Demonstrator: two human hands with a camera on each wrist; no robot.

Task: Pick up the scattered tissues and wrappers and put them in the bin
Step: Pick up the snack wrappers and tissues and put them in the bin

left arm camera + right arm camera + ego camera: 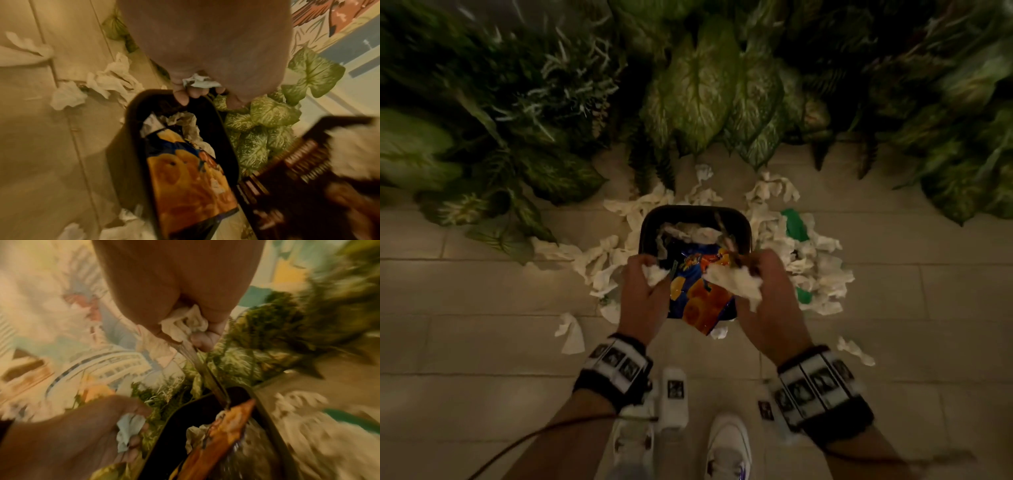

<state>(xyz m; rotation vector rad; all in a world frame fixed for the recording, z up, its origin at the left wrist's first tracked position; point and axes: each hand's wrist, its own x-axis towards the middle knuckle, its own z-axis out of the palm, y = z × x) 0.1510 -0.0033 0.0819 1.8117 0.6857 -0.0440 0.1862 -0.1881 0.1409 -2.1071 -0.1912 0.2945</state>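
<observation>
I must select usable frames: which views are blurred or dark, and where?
Head view: dim, sharp on the bin, foliage smeared at the edges. Left wrist view: left hand clear, lower right corner streaked. Right wrist view: strong motion blur everywhere; only the tissue in the right hand stays readable.

I'm reaching both arms forward and down, banded wrists side by side. My left hand (643,291) is clenching a small white wad in curled fingers (182,95). My right hand (767,294) is gripping a bigger crumpled wad, fingers (205,339) curled tight.
</observation>
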